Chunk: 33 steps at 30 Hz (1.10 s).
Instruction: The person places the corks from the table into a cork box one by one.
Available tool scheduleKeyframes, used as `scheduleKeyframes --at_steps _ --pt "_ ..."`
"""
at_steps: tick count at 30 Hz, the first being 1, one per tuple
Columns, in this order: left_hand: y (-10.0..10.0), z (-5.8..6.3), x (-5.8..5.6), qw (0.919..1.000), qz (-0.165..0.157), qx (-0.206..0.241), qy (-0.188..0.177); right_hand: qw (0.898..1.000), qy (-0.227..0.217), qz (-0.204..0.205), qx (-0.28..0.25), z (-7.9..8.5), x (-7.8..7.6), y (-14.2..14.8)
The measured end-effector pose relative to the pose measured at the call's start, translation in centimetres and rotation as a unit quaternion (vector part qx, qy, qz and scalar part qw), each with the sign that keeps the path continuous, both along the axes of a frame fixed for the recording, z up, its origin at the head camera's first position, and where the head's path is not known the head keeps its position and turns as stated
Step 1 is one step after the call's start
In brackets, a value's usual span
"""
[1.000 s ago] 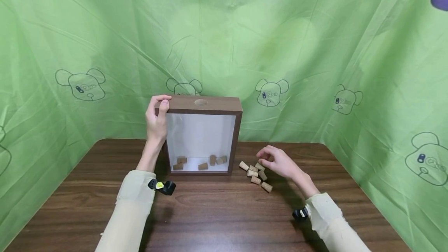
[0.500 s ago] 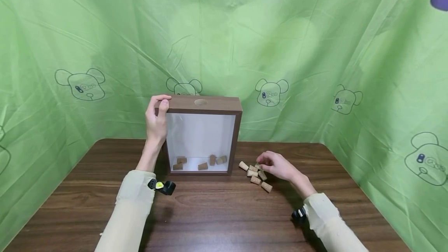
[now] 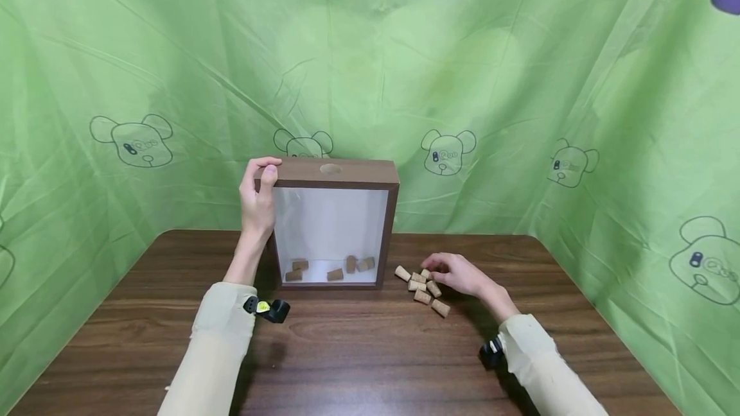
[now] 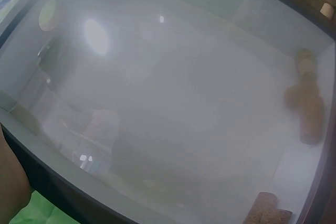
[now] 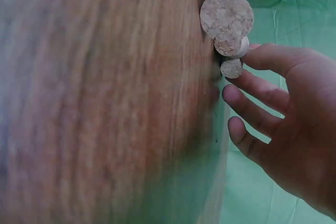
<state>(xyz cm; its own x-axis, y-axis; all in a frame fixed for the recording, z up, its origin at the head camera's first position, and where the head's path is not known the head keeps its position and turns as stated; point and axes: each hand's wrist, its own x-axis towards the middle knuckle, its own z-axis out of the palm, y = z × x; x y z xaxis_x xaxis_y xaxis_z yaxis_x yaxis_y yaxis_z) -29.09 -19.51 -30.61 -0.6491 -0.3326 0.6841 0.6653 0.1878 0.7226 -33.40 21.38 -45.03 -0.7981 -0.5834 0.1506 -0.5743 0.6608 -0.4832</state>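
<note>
My left hand (image 3: 257, 205) grips the upper left corner of an upright brown shadow box (image 3: 365, 172), thumb in front and fingers over the top. The box has a clear front and a round hole (image 3: 331, 169) in its top. Several corks (image 3: 335, 275) lie inside on its floor; the left wrist view shows corks (image 4: 312, 116) through the pane. To the right of the box, my right hand (image 3: 459, 273) pinches a cork (image 3: 426, 273) between thumb and forefinger at the pile's far side. The right wrist view shows that cork (image 5: 231, 68) by the fingertips, partly hidden behind nearer corks.
Several loose corks (image 3: 422, 296) lie close together on the brown wooden table (image 3: 358, 352), just right of the box. A green curtain (image 3: 491, 82) with printed bear heads hangs behind the table and along both sides.
My right hand has come down onto the cork pile, and its thumb and forefinger have closed on a cork, which has shifted slightly. The left hand and the box have stayed still.
</note>
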Motion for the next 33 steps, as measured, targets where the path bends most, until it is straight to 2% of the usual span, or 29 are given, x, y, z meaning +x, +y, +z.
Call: scheduleKeyframes --at_steps 6,16,28,33 --pt "0.0 0.1 -0.1 1.0 0.0 -0.001 -0.001 1.0 0.01 0.005 -0.004 0.1 -0.1 0.1" --pt "0.1 0.0 -0.1 1.0 0.0 0.001 0.008 0.999 0.017 -0.018 -0.033 1.0 0.1 -0.1" --pt "0.0 0.1 -0.1 1.0 0.003 -0.003 0.003 0.995 0.06 -0.042 -0.067 4.2 0.6 -0.7" --pt "0.0 0.1 -0.1 1.0 0.003 -0.001 0.0 0.993 0.088 -0.037 -0.072 6.0 1.1 -1.2"
